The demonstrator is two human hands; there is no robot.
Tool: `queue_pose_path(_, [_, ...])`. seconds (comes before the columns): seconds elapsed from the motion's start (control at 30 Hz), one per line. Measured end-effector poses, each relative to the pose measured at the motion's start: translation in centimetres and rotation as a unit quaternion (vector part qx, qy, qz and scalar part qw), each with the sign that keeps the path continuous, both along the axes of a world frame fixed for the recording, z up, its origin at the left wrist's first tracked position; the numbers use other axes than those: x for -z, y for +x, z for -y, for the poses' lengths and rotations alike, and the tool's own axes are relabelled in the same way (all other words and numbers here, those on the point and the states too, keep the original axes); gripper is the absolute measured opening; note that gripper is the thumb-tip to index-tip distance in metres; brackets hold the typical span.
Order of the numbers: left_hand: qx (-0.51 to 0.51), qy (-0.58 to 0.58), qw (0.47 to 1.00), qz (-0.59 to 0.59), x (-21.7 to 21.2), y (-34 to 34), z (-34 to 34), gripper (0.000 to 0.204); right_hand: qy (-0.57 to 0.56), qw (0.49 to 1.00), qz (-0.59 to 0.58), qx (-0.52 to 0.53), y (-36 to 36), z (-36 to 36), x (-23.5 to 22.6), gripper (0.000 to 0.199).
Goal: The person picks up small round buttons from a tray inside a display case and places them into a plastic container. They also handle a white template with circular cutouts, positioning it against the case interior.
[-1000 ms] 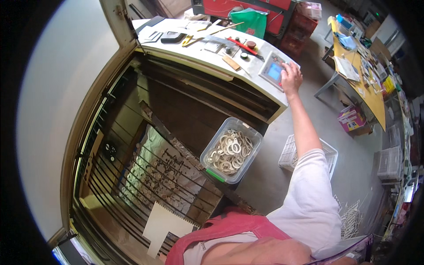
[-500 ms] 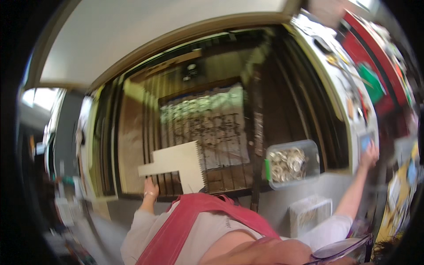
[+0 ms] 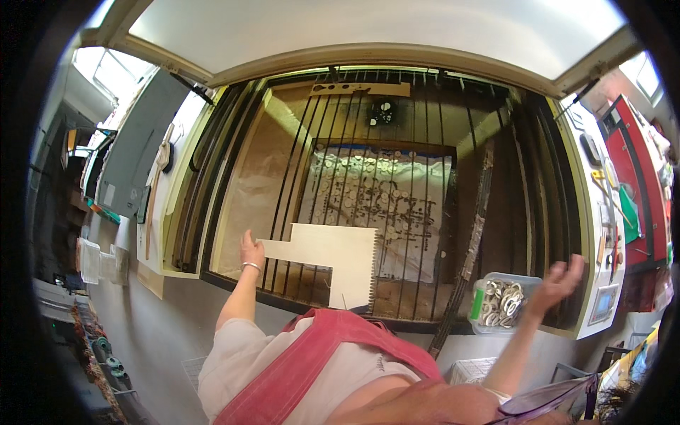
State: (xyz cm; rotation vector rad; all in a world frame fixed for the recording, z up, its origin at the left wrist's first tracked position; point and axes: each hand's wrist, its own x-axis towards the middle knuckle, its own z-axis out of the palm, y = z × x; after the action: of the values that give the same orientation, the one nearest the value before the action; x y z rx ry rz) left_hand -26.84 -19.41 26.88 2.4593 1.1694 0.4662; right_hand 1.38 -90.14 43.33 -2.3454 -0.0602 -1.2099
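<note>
Slatted bed [image 3: 283, 185]: L hand [image 3: 251, 251] at board [image 3: 350, 256], grip unclear; R hand [image 3: 556, 287] empty, spread; prob. board-handling, next needs firm hold.

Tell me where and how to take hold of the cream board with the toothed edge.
Grip the cream board by its narrow arm, coming from the person's left, where the left hand is. That arm sticks out from the wider body and looks slim enough to pinch; the toothed edge on the right is probably best avoided.
</note>
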Motion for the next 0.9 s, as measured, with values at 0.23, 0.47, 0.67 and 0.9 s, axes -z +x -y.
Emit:
queue_pose_path(0.23, [0.170, -0.004, 0.976, 0.136, -0.8, 12.3, -6.9, 0.052, -0.092, 0.919, -0.337, -0.184, -13.0, -26.3, 12.3, 0.062])
queue_pose_path(0.47, [0.288, -0.101, 0.949, 0.073, -0.2, 28.4, -14.6, 0.054, -0.150, 0.853, -0.488, -0.111, -20.8, -32.7, 19.6, 0.068])
queue_pose_path(0.67, [0.290, 0.003, 0.957, 0.017, 3.9, 43.4, -20.8, 0.052, -0.192, 0.862, -0.463, -0.079, -20.5, -34.1, 20.2, 0.066])
queue_pose_path(0.9, [0.244, 0.015, 0.956, -0.161, 2.0, 57.4, -22.7, 0.046, -0.209, 0.846, -0.487, -0.064, -20.1, -34.9, 20.8, 0.067])
